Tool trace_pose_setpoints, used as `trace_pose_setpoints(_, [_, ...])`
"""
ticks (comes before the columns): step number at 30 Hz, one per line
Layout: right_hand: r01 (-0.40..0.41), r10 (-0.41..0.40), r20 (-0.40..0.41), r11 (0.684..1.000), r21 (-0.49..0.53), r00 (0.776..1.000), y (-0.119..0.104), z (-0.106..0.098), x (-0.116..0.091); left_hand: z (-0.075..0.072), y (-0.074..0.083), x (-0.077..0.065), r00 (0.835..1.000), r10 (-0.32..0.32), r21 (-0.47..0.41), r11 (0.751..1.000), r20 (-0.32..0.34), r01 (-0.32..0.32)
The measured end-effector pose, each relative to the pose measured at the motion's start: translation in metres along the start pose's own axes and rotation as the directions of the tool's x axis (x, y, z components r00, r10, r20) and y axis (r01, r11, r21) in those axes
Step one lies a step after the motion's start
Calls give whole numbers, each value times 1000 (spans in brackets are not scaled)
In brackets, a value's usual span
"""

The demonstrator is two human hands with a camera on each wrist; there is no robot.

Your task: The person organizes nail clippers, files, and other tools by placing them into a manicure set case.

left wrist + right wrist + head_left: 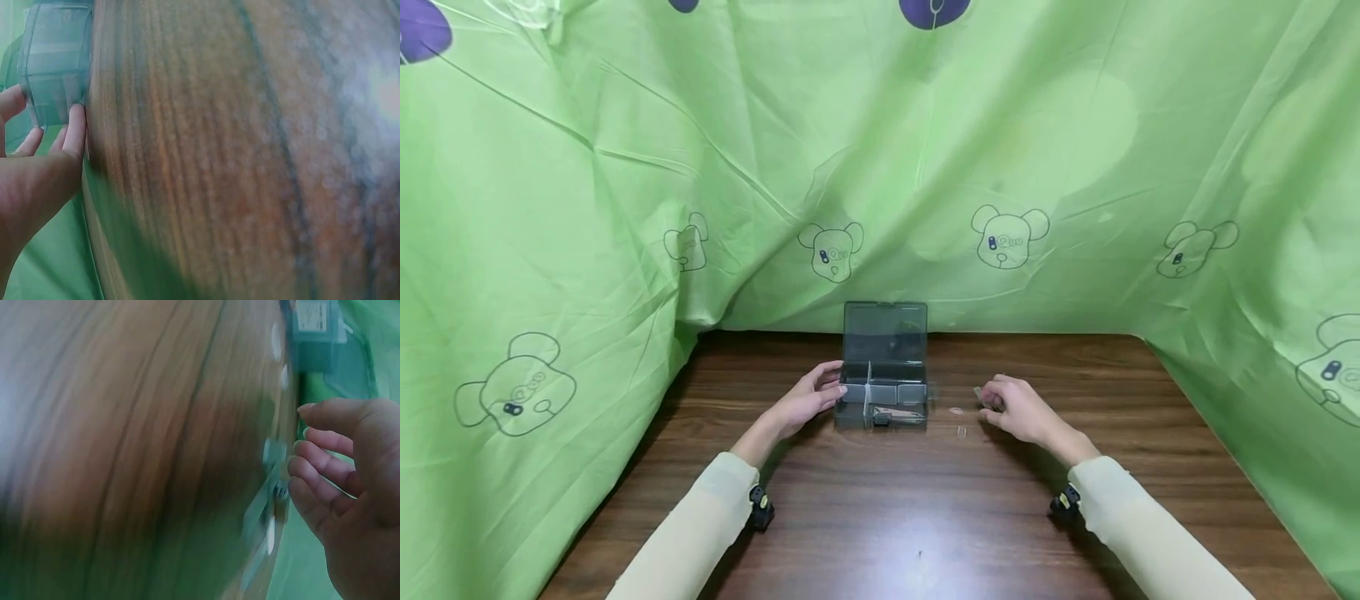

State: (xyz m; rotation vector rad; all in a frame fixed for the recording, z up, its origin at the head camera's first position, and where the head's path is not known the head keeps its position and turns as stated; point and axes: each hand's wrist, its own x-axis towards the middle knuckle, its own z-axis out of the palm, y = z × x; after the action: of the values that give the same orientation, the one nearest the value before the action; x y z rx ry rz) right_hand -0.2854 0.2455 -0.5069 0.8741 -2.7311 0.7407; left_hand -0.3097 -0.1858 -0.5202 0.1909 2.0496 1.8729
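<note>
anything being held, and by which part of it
The left hand holds the open box by its left side; the right hand appears empty.

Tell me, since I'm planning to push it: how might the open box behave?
The box should be stiff and fairly light, as its translucent walls look like thin plastic. It may slide readily on the glossy tabletop. Its lid, standing raised at the back, might wobble.

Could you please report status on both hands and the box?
Left hand touching divided plastic box; lid open. Right hand near loose pieces. Two clear pieces lie between right hand and box.
</note>
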Motion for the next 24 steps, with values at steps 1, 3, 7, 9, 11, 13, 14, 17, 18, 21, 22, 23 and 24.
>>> trace_pose_setpoints(1, [-8,8,-3,1000,-6,1000,4,-1,-3,0,0,0,1000,-1,0,1000,-1,1])
trace_pose_setpoints(3, [-29,29,-11,999,-17,1000,10,-4,-8,-1,-1,0,1000,4,5,1000,2,-4])
trace_pose_setpoints(7, [-53,52,-25,998,-39,998,21,-10,-17,0,-1,-1,1000,8,1,1000,2,-8])
trace_pose_setpoints(9, [-59,57,-29,997,-52,998,26,-14,-21,0,0,-1,1000,6,-2,1000,2,-6])
trace_pose_setpoints(11, [-68,66,-34,995,-79,997,31,-17,-24,0,0,-2,1000,2,-6,1000,3,-2])
trace_pose_setpoints(13, [-91,88,-35,990,-107,995,35,-19,-26,0,1,-2,1000,2,-4,1000,4,-2])
trace_pose_setpoints(14, [-102,99,-33,988,-117,995,37,-20,-27,0,1,-2,1000,4,-4,1000,4,-3])
trace_pose_setpoints(17, [-128,127,-14,983,-131,992,43,-23,-29,0,1,-2,1000,8,-1,1000,5,-8])
trace_pose_setpoints(18, [-131,131,-5,983,-129,991,45,-24,-29,0,1,-2,1000,8,-2,1000,4,-8])
trace_pose_setpoints(21, [-142,146,20,983,-119,989,46,-24,-30,0,-1,-2,1000,9,3,1000,7,-9])
trace_pose_setpoints(22, [-146,150,27,982,-118,988,46,-23,-30,-1,-1,-2,1000,7,1,1000,6,-7])
trace_pose_setpoints(23, [-145,150,35,983,-116,988,46,-23,-30,-1,-1,-2,1000,5,0,1000,4,-5])
trace_pose_setpoints(24, [-143,149,45,983,-114,988,46,-22,-30,-1,-2,-2,1000,5,3,1000,4,-5])
